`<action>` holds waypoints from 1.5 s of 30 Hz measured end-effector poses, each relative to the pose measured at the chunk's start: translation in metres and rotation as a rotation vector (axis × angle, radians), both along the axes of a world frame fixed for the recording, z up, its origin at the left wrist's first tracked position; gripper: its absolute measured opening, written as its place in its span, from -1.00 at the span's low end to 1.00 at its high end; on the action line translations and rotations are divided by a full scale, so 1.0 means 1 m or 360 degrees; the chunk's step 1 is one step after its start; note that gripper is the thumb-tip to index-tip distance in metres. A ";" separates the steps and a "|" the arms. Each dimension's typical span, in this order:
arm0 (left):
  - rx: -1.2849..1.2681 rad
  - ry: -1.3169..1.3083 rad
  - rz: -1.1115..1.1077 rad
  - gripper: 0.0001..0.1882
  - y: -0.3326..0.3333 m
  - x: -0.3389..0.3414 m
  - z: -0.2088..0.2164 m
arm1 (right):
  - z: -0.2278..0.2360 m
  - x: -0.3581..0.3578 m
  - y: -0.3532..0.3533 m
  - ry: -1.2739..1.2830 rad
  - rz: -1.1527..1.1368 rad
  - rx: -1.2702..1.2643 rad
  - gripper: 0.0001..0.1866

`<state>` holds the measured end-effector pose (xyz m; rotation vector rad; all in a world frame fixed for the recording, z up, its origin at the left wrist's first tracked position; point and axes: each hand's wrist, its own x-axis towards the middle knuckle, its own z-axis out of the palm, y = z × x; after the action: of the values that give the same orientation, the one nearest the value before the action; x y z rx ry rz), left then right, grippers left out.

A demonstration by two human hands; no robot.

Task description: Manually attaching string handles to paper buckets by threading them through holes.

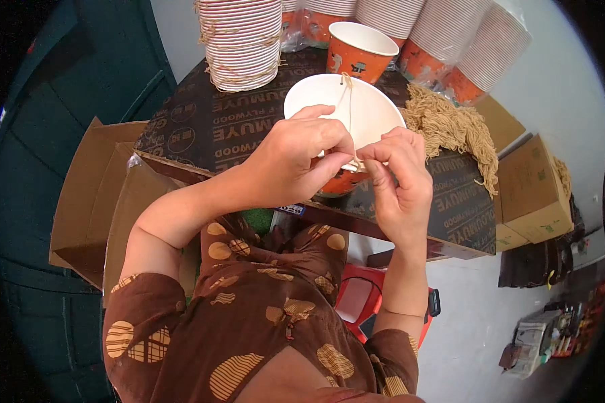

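Observation:
An orange paper bucket [309,97] with a white inside stands open-side up at the near edge of the table. Tan string [349,111] is fastened at a hole in its far rim and runs across the opening to the near rim. There my left hand [309,151] pinches the string between thumb and forefinger. Close beside it, my right hand [405,178] also has thumb and fingertips closed on the string at the near rim. My fingers hide part of the string's end, so any knot there cannot be made out.
Another orange bucket [363,43] stands just behind. A tall stack of buckets with strings [242,47] is at the back left, and wrapped stacks [450,30] line the back right. Loose tan strings [450,124] lie to the right. Cardboard boxes [91,191] flank the dark table [235,114].

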<state>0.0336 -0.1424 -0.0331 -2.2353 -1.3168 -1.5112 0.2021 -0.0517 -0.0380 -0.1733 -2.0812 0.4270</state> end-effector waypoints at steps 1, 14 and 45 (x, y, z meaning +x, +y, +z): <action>-0.0021 -0.0011 -0.0006 -0.91 -0.001 0.001 0.001 | 0.002 0.002 0.001 -0.0001 -0.0001 -0.0001 -0.91; -0.0066 0.0039 -0.0150 -0.85 -0.007 -0.003 0.001 | 0.003 0.011 0.014 0.0016 -0.0425 0.0330 -0.90; -0.0563 -0.0220 0.0102 -0.97 -0.005 0.002 0.016 | -0.006 0.018 -0.011 0.0193 0.0445 0.0034 -0.87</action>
<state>0.0356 -0.1478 -0.0171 -2.2889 -1.8050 -1.5352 0.2198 -0.0628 -0.0444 0.1551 -1.9951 0.5691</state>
